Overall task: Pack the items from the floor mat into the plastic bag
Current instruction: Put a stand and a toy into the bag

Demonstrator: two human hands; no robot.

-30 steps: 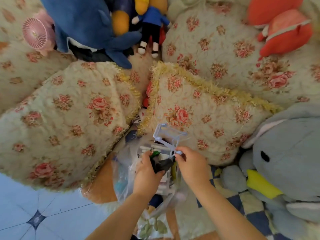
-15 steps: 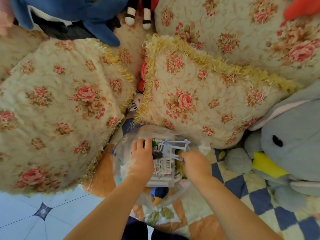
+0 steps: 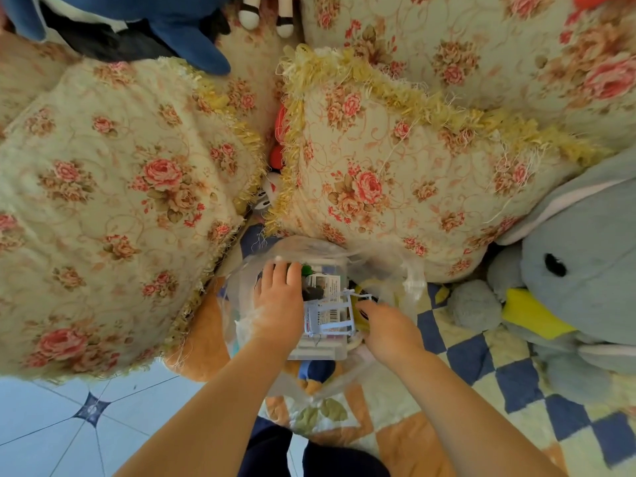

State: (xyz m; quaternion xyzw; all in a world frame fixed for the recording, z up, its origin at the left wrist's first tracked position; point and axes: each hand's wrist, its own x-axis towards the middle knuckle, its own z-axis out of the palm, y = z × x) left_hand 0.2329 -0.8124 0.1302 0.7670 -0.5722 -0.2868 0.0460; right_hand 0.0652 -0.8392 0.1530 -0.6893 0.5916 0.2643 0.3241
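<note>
Clear plastic bag [image 3: 409,277] holds labelled clear box [image 3: 316,352] and pale-blue plastic frame [image 3: 335,326]. Left hand [image 3: 278,304] lies flat-fingered at nine o'clock; right hand [image 3: 389,325] is at three, its grip unclear.

Left hand [image 3: 278,304] and right hand [image 3: 389,327] have bare forearms [image 3: 213,401]; clothing [image 3: 309,456] is dark navy.

Plastic bag [image 3: 399,270] before cushions [image 3: 103,201], plush toy [image 3: 578,280] right

The left forearm [image 3: 220,401] rises from 6 o'clock toward 1 o'clock. The left hand [image 3: 278,304] lies back up, its fingers [image 3: 277,273] stretched nearly straight to 12 o'clock. The right forearm [image 3: 457,401] runs from 5 o'clock toward 11 o'clock. The right hand [image 3: 389,328] lies just beside the left, knuckles up, its fingers [image 3: 364,306] bent downward, mostly hidden beneath the palm.
</note>
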